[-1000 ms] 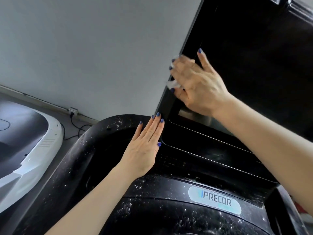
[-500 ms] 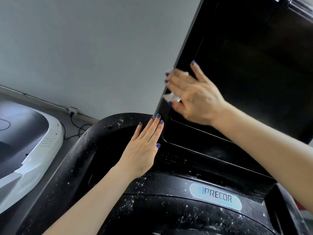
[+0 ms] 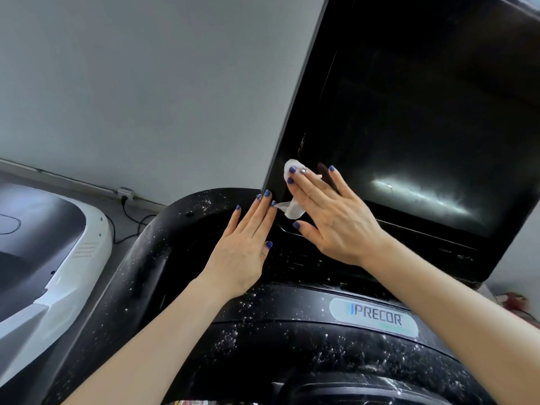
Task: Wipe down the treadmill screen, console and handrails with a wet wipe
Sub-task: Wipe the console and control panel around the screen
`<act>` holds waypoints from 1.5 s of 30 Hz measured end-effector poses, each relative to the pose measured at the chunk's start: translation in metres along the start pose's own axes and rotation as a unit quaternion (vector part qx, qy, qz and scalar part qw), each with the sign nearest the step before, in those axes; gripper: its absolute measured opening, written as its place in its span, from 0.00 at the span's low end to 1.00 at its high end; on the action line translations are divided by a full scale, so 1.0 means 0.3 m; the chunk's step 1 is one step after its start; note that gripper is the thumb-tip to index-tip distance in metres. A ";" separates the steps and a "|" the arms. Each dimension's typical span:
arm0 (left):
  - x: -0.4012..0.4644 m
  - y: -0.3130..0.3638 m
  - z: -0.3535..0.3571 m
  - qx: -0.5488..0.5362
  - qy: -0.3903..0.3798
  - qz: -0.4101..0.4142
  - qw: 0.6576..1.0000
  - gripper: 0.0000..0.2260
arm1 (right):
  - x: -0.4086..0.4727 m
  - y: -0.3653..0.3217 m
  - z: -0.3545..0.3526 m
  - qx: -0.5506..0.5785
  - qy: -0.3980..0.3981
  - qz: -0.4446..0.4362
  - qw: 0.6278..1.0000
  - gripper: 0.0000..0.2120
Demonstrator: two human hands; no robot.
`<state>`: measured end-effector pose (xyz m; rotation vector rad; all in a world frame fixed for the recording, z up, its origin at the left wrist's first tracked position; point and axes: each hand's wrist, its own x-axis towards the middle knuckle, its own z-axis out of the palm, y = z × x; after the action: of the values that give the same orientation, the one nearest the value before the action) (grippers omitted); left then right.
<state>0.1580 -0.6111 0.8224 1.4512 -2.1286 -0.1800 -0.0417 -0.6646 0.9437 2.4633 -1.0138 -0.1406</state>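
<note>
Step in hand: you are on the screen point(image 3: 423, 118) part of the job, working its lower-left corner; console and handrails look not yet done.
Wet wipe point(image 3: 292, 210): bunched under your right hand point(image 3: 333, 217), pressed flat against the screen's lower-left corner, with white ends showing above the fingertips and below the index finger.
Right grip: fingers straight and lightly spread, palm pressing the wipe to the glass, not pinching it.
Left grip: your left hand point(image 3: 248, 244) lies flat, fingers together, on the console point(image 3: 181, 235) just left of the screen's corner, bracing.
Console state: white specks all over the black housing below the screen, around the PRECOR badge point(image 3: 375, 315).
Next move: judged from the streaky glare to the right, sweep the wipe across the screen's lower edge, keeping even pressure so the wipe does not slip out.
</note>
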 end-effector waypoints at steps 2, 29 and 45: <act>0.000 -0.001 -0.005 -0.005 -0.008 0.006 1.000 0.30 | -0.062 -0.019 0.043 -0.001 -0.012 0.016 1.000 0.35; -0.077 0.006 0.030 0.018 -0.036 -0.012 0.999 0.31 | 0.131 -0.040 -0.023 -0.065 0.015 -0.058 0.996 0.32; -0.103 0.003 0.016 -0.001 -0.037 -0.003 0.999 0.29 | 0.096 -0.043 0.001 -0.048 0.056 -0.109 0.991 0.26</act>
<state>0.1630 -0.5841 0.8073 1.4707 -2.1822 -0.2414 -0.0128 -0.6766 0.9398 2.4588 -0.6737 -0.1167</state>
